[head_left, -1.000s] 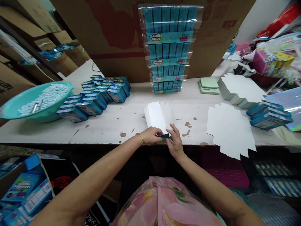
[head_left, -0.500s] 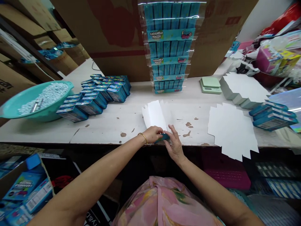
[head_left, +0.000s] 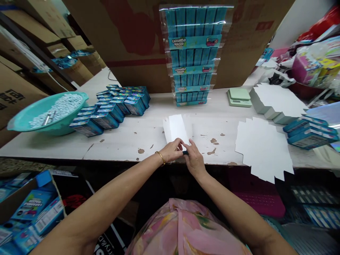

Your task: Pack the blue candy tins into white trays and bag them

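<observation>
A partly folded white cardboard box blank (head_left: 177, 126) stands near the table's front edge, its pale inside facing up. My left hand (head_left: 172, 149), with a gold bangle at the wrist, pinches its near end from the left. From the right, my right hand (head_left: 194, 158) grips the same end, thumb and fingers closed on it. A small dark blue strip of the card's outer side shows between the hands. The fingertips nearly meet and hide most of the near edge.
Filled blue boxes (head_left: 108, 111) stand in rows beside a turquoise basin (head_left: 53, 129) of small pale pieces. A display of blue packs (head_left: 195, 56) leans on a carton. To the right are a green scale (head_left: 239, 97), stacked blanks (head_left: 277, 97), one loose blank (head_left: 262, 145) and blue boxes (head_left: 310, 132).
Both hands have drawn closer together over the blank's near end. Less of the blue strip shows between them, and the blank's sides stand slightly differently. The view has shifted a little.
</observation>
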Demonstrator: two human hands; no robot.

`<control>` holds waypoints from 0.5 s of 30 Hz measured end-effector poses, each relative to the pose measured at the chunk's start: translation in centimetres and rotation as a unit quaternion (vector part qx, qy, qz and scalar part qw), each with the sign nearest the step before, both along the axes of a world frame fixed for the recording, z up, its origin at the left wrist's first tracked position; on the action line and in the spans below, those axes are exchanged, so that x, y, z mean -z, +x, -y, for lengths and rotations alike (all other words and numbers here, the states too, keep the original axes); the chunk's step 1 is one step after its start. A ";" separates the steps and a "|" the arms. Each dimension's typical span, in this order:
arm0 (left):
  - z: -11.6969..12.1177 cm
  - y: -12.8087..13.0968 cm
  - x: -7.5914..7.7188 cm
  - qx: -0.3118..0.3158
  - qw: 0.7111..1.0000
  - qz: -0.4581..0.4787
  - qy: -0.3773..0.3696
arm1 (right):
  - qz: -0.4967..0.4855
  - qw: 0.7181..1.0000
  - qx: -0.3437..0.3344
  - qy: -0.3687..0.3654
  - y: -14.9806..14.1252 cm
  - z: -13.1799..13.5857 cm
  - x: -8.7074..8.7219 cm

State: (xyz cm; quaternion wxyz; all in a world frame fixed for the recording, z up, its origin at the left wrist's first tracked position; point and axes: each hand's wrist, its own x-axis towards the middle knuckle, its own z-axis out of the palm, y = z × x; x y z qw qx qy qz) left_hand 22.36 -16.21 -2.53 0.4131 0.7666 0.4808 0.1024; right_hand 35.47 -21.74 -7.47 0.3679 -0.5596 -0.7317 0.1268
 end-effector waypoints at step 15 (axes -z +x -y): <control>3.7 -0.6 1.5 -0.120 0.944 0.039 0.305 | 0.105 0.994 -0.028 0.017 -0.3 -0.6 -0.4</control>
